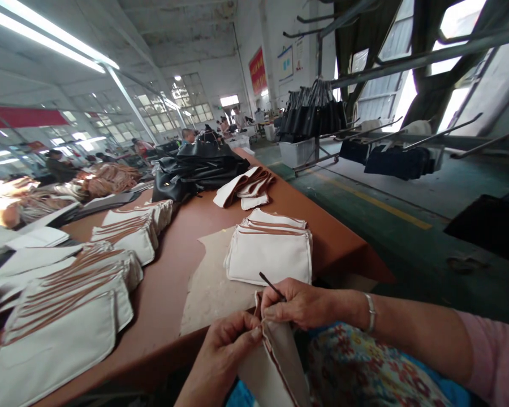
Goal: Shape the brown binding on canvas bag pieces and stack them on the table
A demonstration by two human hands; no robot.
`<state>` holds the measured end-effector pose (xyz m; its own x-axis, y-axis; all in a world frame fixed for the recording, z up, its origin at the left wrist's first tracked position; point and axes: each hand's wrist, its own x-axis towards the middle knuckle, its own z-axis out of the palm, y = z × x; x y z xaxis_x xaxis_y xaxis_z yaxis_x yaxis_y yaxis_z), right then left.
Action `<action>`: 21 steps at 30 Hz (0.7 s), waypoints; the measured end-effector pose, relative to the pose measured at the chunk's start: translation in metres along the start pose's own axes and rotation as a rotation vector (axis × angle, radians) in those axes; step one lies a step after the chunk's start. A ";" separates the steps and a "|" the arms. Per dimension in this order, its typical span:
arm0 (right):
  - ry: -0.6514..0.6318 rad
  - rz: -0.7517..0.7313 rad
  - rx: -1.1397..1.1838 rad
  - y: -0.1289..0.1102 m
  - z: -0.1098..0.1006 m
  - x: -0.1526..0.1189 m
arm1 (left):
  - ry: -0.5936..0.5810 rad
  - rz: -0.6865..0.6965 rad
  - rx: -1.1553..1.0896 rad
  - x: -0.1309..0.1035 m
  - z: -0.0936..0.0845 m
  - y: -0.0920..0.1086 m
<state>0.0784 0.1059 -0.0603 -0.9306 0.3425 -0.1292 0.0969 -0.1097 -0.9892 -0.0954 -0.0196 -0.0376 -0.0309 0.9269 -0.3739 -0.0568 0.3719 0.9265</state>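
I take as centre the place where my hands meet, with twelve o'clock away from me. My left hand [229,342] is closed in a pinch, thumb and finger on the top edge of a cream piece [286,351], which hangs toward six o'clock, in front of my lap. My right hand [299,305] is at two o'clock, its fingers closed around a thin dark tool [271,286], whose tip points to eleven. If this tip slips on the edge, I think it could scratch the cream face or prick my left thumb, because both are very near. If my pinch becomes loose, the brown seam [273,357] may open unevenly. At twelve o'clock a stack of cream pouches [269,257] lies on the table [335,226].
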 end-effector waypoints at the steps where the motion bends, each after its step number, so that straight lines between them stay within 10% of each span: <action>1: 0.014 0.002 -0.010 -0.001 0.000 0.000 | 0.017 0.005 0.027 0.000 0.002 0.000; 12: 0.164 -0.015 -0.131 0.001 0.006 0.011 | 0.150 0.092 0.470 0.003 0.014 0.015; 21: 0.287 -0.356 -0.168 0.007 0.016 0.000 | 0.188 -0.005 0.083 0.012 0.007 0.001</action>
<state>0.0738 0.0901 -0.0664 -0.7838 0.5775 0.2284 -0.1316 0.2050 -0.9699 -0.0888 -0.0075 -0.0414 -0.2168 0.9025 -0.3722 0.0250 0.3863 0.9221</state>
